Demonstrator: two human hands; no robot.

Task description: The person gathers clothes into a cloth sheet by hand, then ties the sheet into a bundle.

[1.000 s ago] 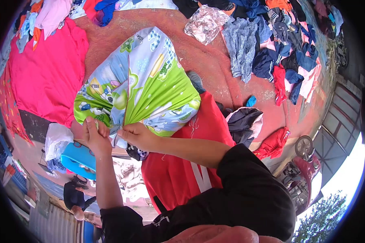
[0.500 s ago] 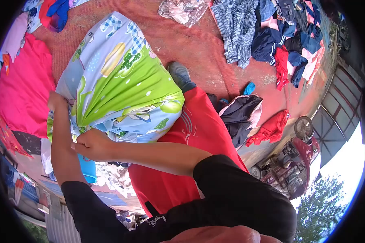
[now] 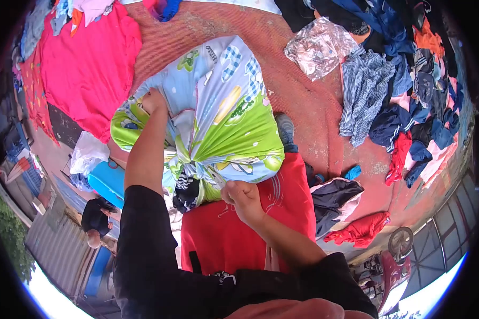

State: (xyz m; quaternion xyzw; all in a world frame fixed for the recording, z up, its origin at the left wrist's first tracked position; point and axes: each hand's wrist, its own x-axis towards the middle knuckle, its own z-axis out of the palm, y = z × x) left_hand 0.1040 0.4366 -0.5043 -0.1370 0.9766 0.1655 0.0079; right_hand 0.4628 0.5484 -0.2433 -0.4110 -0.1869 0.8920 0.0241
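A bundle of printed cloth (image 3: pixel 234 125), green and pale blue with cartoon figures, rests against my red trouser legs (image 3: pixel 223 234). Its fabric gathers into tight folds at a twisted knot near the middle. On the upper left part of the bundle, my left hand (image 3: pixel 155 102) has its fingers curled into the cloth. Below the knot, my right hand (image 3: pixel 244 199) is closed, and a pale strip of the cloth runs from it toward the gathers. A black-and-white striped garment (image 3: pixel 185 194) pokes out of the opening beneath the knot.
A bright pink cloth (image 3: pixel 90 69) lies at upper left, above a blue container (image 3: pixel 106 182). To the right are a clear plastic bag (image 3: pixel 322 48), a striped garment (image 3: pixel 364 95) and several dark clothes. Another person (image 3: pixel 96 220) is at lower left; a red vehicle (image 3: pixel 394 271) stands at lower right.
My view has swung left. My hands have come apart: the right now sits below and right of the knot, the left higher on the cloth. The striped garment has come into sight.
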